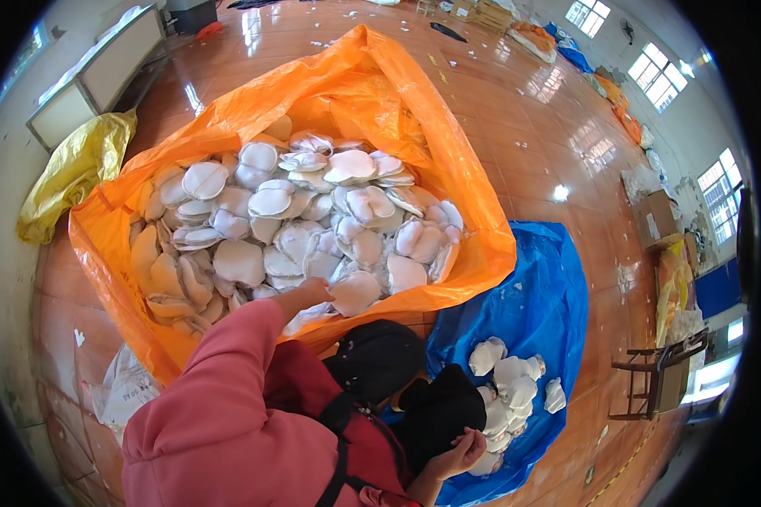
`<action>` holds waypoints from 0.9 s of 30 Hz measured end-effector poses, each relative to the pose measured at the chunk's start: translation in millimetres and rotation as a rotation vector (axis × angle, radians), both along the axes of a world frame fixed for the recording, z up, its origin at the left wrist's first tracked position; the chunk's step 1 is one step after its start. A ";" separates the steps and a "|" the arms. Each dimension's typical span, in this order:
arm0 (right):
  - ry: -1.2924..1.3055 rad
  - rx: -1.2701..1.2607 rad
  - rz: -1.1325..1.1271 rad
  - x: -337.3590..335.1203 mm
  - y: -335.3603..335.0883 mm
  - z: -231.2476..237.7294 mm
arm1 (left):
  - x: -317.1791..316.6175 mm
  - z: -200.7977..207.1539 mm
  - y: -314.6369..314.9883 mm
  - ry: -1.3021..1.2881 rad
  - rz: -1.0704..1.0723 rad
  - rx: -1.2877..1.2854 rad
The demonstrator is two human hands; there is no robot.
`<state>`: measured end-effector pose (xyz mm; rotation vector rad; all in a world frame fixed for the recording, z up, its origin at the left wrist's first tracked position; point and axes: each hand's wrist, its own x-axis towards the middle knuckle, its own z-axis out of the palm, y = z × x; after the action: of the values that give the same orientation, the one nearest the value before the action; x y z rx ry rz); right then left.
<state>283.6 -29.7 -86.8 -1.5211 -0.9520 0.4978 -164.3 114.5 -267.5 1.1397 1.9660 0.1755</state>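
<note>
My left hand (pixel 315 291) reaches over the near edge of a large orange plastic bag (pixel 461 186). Its fingers bend at the rim of a rounded white pad (pixel 355 293) and seem to pinch it, though the fingertips are partly hidden. Heaps of similar soft, white, rounded pads (pixel 238 263) fill the bag. My right hand (pixel 458 454) hangs by my knee with loosely bent fingers and nothing visible in them. Beside it, a pile of bunched white pads (pixel 516 389) lies on a blue plastic sheet (pixel 558 279).
A yellow plastic bag (pixel 80 169) slumps by the left wall, below a white bench (pixel 101 72). A white sack (pixel 127 389) sits behind my left arm. To the right stand a wooden chair (pixel 651 380) and a cardboard box (pixel 654 220). White scraps dot the reddish tiled floor (pixel 499 127).
</note>
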 end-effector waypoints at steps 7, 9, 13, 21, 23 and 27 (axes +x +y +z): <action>-0.009 -0.012 -0.049 -0.5 2.0 3.2 | 8.7 -22.6 21.8 0.077 -0.026 0.123; 0.005 -0.008 -0.054 -0.3 1.9 2.7 | 20.9 -13.6 29.0 0.021 -0.079 0.036; 0.023 -0.001 -0.046 -1.4 0.8 2.7 | 45.1 -3.8 30.0 0.157 -0.074 -0.011; 0.040 0.018 -0.050 -4.0 1.5 4.2 | 50.1 6.8 30.7 -0.009 0.199 0.148; 0.041 0.036 -0.033 -0.2 0.5 2.1 | 33.0 7.9 28.1 0.066 0.215 0.298; 0.065 0.058 -0.019 -0.8 2.0 -1.6 | -2.1 44.6 22.1 -0.352 0.598 0.420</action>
<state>282.7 -27.8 -88.4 -1.4520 -0.8937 0.4984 -166.4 136.6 -222.9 0.6641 1.9344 1.0695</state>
